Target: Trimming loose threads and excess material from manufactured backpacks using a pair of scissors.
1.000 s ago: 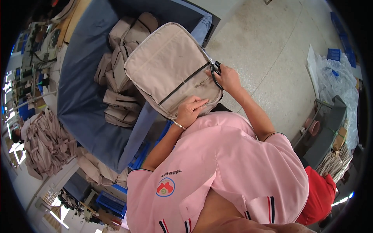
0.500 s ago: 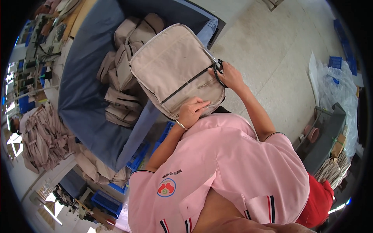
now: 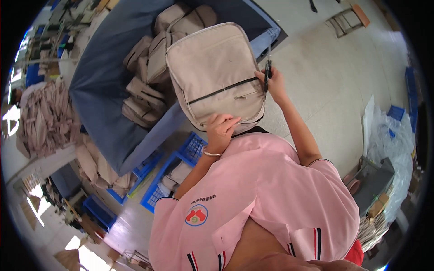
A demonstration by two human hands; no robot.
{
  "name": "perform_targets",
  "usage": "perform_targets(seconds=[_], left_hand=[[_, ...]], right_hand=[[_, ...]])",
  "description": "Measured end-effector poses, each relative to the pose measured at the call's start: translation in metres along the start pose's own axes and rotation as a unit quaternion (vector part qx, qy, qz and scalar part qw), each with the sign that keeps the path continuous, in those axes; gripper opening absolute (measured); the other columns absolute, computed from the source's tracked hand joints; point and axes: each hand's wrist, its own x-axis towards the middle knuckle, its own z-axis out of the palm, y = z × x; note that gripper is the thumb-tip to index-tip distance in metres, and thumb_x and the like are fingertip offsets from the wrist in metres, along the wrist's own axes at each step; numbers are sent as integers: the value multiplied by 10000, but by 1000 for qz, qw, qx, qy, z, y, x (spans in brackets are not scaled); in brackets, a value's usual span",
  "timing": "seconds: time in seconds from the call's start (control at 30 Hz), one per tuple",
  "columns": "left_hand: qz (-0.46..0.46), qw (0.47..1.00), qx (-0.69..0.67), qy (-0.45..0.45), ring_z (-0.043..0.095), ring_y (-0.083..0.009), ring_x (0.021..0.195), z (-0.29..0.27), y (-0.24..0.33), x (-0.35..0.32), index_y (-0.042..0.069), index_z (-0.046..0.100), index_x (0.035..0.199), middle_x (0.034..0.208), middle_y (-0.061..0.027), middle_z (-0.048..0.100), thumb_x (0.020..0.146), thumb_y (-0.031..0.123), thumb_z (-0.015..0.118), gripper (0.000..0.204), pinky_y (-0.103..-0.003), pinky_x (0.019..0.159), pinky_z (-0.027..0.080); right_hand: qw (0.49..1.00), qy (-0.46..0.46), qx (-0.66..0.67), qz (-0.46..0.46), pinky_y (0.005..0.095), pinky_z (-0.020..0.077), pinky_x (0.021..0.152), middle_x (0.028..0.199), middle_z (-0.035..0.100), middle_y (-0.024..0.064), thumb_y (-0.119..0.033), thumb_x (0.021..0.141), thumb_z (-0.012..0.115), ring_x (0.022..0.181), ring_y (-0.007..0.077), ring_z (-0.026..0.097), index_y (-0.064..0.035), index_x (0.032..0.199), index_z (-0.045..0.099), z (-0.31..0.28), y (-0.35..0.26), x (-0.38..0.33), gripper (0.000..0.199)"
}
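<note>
A beige backpack [image 3: 217,58] stands in front of me at waist height, its flat face up toward me. A black zipper band crosses it, with a small zip pull [image 3: 242,97] below. My left hand [image 3: 220,131] is closed at its lower edge, fingers bent over the fabric; the thumb is partly hidden. At the right edge, my right hand [image 3: 275,86] holds black-handled scissors [image 3: 268,74], their blades pointing away from me. Its fingertips touch the side of the backpack near the end of the zipper band.
A large blue fabric-lined bin [image 3: 101,90] with several beige bags [image 3: 158,56] lies to the left and beyond. Blue plastic crates [image 3: 192,147] stand below it. A stool [image 3: 347,21] is at the far right, clear plastic sheeting [image 3: 391,144] on the right side.
The scissors have turned upright in my right hand, blades now away from me. The backpack appears slightly further right, and the whole view has shifted. My left hand stays at its lower edge.
</note>
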Motion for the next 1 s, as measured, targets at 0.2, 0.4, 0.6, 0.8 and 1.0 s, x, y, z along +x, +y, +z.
perform_targets(seconds=[0.2,0.4,0.6,0.8,1.0], left_hand=[[-267,869,19,416,583,-202,919,-1,-8,-49,38,617,1122,940,-74,616,785,157,772,389,-368,824,477],[-439,649,-410,466,562,-107,744,22,-67,-67,-4,574,1052,953,-38,615,869,175,720,294,-237,714,469],[-279,785,-296,468,492,-43,782,-39,-65,-50,28,604,917,866,33,591,904,84,665,83,-209,726,428],[-172,868,-299,356,476,-25,801,-149,-10,-54,52,621,901,862,63,574,897,21,634,34,-183,741,385],[-139,959,-135,209,478,-46,776,-264,21,-3,-7,634,944,853,49,571,891,64,638,89,-191,727,394]], right_hand=[[969,-65,238,16,226,387,542,727,530,-37,-164,850,710,627,57,476,-31,920,554,23,-6,-15,217],[974,-129,188,0,237,408,526,722,545,-15,-145,860,684,610,74,518,-34,934,538,55,10,-53,199],[982,-69,155,-85,264,510,642,767,605,54,-151,892,692,681,84,589,10,943,542,52,18,-67,226],[948,-41,73,-308,252,469,771,988,663,101,-73,892,658,819,146,600,-15,1085,563,6,-105,-49,222],[890,-99,32,-443,334,463,905,1174,606,128,42,765,659,1040,293,587,-12,1095,543,13,-182,-52,354]])
